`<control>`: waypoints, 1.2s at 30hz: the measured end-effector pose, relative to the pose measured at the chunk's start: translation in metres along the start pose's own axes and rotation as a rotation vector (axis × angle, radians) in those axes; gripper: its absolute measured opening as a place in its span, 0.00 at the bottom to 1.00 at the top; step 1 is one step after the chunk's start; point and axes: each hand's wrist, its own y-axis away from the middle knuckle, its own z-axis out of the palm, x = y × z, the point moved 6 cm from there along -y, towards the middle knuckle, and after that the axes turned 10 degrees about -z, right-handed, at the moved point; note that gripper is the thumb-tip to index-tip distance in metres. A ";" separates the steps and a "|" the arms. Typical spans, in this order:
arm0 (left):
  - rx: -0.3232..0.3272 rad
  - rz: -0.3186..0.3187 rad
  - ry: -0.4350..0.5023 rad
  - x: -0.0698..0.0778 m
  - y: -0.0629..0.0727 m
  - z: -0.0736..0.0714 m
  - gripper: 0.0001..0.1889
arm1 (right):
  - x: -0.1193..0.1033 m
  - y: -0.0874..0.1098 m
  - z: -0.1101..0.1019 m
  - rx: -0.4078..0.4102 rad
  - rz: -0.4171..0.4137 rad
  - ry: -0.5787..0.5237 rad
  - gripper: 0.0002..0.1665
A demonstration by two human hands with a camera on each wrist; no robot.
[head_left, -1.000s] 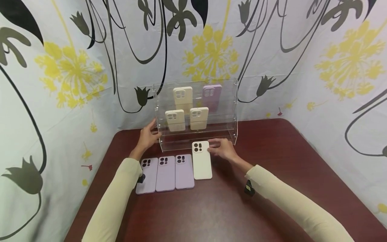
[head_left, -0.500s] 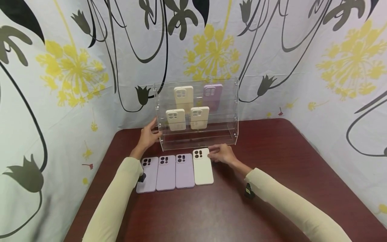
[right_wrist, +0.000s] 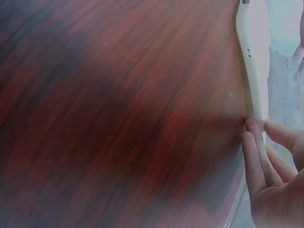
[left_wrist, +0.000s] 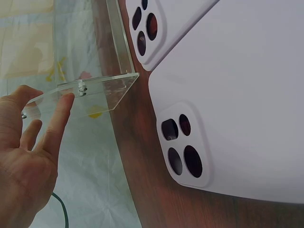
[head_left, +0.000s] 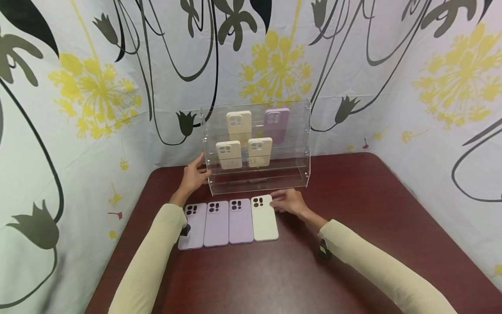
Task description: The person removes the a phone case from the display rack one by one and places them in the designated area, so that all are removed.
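My right hand (head_left: 291, 201) pinches the upper right edge of a cream phone case (head_left: 265, 223), which lies flat on the table, camera cutouts at the far end. In the right wrist view, the thumb is on top of the case (right_wrist: 256, 71) and the fingertips are along its side. Three lilac phone cases (head_left: 241, 224) lie in a row to its left, side by side. My left hand (head_left: 193, 176) touches the left side panel of a clear acrylic display stand (head_left: 278, 171). In the left wrist view, its fingers are extended against the panel (left_wrist: 104, 92).
On the stand's tiers stand two cream cases (head_left: 229, 157) in front, with another cream case (head_left: 239, 124) and a lilac case (head_left: 276, 124) above. The dark red table (head_left: 298, 270) meets a patterned cloth (head_left: 164, 78) at the back and sides.
The cream case under my right hand has come toward me, away from the stand, and lined up beside the lilac row. My left hand has stayed at the stand's side.
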 end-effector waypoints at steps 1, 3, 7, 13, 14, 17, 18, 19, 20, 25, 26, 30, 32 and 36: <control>0.001 0.000 -0.001 0.000 0.000 0.000 0.45 | 0.000 0.000 0.000 0.003 -0.004 0.004 0.23; 0.002 0.001 -0.002 0.000 -0.001 0.001 0.44 | 0.001 0.000 -0.001 0.010 -0.012 0.012 0.22; -0.006 0.015 0.010 0.001 -0.002 0.002 0.44 | 0.003 0.001 -0.004 0.028 -0.027 0.036 0.22; -0.007 0.022 0.036 0.002 -0.003 0.002 0.44 | 0.007 0.001 -0.005 0.033 -0.048 0.030 0.22; -0.006 0.024 0.034 0.002 -0.003 0.002 0.44 | 0.007 0.001 -0.005 0.030 -0.052 0.023 0.22; -0.003 0.022 0.027 0.002 -0.003 0.003 0.45 | 0.008 0.001 -0.006 0.026 -0.055 0.002 0.22; -0.004 0.023 0.025 0.002 -0.004 0.003 0.45 | 0.007 0.002 -0.006 0.025 -0.061 -0.004 0.22; -0.005 0.023 0.025 0.002 -0.004 0.003 0.45 | 0.006 0.002 -0.007 0.025 -0.067 -0.005 0.21; -0.006 0.021 0.023 0.002 -0.004 0.003 0.45 | 0.005 0.003 -0.007 0.026 -0.070 -0.007 0.21; -0.007 0.010 0.004 0.001 -0.002 0.002 0.44 | 0.003 -0.001 -0.011 0.027 -0.100 -0.008 0.21; -0.008 0.012 -0.001 0.001 -0.001 0.002 0.44 | 0.002 -0.003 -0.012 0.028 -0.111 -0.009 0.21; -0.010 0.018 -0.007 0.000 -0.001 0.001 0.43 | -0.008 -0.012 -0.019 0.041 -0.177 0.024 0.22; -0.009 0.018 -0.007 -0.001 -0.001 0.000 0.44 | -0.015 -0.017 -0.024 0.057 -0.223 0.044 0.23; -0.009 0.017 -0.009 -0.002 -0.001 0.000 0.44 | -0.027 -0.027 -0.031 0.088 -0.291 0.086 0.22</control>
